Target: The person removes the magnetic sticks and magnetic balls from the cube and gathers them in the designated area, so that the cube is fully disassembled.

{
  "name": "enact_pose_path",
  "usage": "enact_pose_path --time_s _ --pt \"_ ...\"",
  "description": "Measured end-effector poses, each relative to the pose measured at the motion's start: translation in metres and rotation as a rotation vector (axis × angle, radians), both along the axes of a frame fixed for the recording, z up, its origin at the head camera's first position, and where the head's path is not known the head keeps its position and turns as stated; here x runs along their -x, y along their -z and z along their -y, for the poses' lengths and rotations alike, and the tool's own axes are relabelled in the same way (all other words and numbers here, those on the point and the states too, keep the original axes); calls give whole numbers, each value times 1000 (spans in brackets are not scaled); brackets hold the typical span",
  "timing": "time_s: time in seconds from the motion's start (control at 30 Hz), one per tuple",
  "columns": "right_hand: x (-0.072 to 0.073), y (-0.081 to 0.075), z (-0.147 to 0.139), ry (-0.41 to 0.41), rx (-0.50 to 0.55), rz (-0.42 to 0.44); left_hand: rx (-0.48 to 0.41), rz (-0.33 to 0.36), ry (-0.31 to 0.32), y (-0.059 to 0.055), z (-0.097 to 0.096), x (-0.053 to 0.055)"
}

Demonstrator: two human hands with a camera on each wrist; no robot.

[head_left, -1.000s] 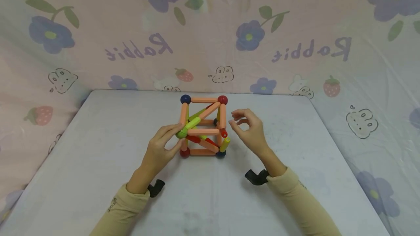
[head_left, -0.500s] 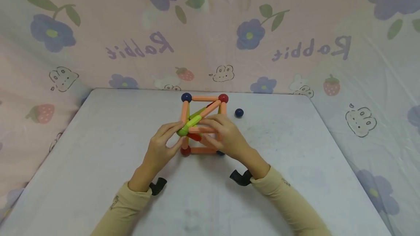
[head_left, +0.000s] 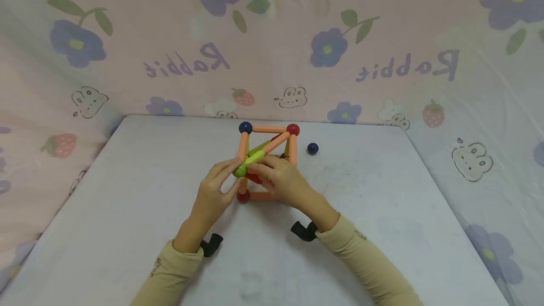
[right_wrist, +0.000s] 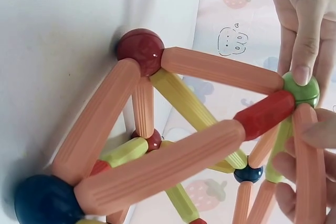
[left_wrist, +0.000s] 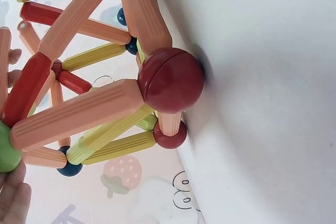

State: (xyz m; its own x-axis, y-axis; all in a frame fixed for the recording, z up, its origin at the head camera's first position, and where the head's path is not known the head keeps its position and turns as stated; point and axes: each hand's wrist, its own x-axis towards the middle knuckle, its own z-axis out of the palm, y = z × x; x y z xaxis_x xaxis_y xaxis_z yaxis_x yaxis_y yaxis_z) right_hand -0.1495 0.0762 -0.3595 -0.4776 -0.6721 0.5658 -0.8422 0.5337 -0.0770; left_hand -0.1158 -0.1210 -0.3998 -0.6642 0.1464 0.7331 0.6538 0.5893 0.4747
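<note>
A cube-like frame of magnetic sticks and balls stands on the table, with orange sticks [head_left: 269, 129] along its edges and a red ball [head_left: 293, 129] at the back right top corner. My left hand [head_left: 211, 192] pinches the green ball [right_wrist: 302, 88] at the near left upper corner, thumb on its near side. My right hand [head_left: 291, 183] grips the orange stick [right_wrist: 310, 171] that runs from this ball along the near upper edge. In the head view the right hand hides the frame's near right side. A dark blue ball [right_wrist: 44, 200] and a red ball [left_wrist: 172, 81] form lower corners.
A loose dark blue ball [head_left: 312, 148] lies on the white table [head_left: 382, 230], right of the frame. A patterned cloth [head_left: 272, 37] hangs behind the table and along its sides. Black curved pieces [head_left: 303, 231] sit at both wrists.
My right hand has moved left from beside the frame onto the near upper orange stick. The loose blue ball now shows on the table. My left hand keeps its hold on the green ball.
</note>
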Motion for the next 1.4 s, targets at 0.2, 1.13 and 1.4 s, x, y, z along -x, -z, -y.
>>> enact_pose_path --time_s 0.2,1.13,1.4 --pt "-1 2 -1 27 -21 35 5 2 -3 1 -1 0" --pt "-27 -1 -23 30 249 318 -29 -8 16 4 1 1" --pt "-33 4 -43 45 383 344 -16 -7 10 3 0 1"
